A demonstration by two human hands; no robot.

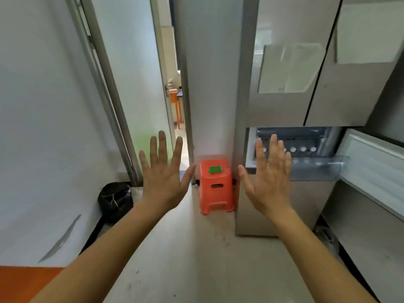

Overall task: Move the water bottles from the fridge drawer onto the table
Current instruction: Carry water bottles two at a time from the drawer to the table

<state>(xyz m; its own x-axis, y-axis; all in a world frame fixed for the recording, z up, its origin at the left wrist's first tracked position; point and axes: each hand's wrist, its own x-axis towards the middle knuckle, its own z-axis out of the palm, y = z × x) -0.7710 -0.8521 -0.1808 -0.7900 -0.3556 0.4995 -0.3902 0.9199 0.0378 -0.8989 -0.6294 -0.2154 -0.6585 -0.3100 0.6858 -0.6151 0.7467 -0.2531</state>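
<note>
The stool [215,186] is bright orange with a green patch [215,169] on its seat. The fridge [282,110] is silver-grey, with 2 white sheets [288,68] on its doors. The water bottles [303,149] show white caps in the clear, blue-tinged fridge drawer [317,169]. The bag [115,200] is black. The floor [196,248] is pale beige with dark specks, the wall [32,127] is white and the door frame [105,84] is grey. The surface [21,283] at lower left is deep orange.

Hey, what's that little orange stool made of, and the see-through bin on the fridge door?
Orange stool: looks like moulded plastic, one even colour, soft sheen, rounded edges, a cut-out slot in its side. Door bin: probably clear plastic; what lies behind shows through its slightly frosted wall.
</note>
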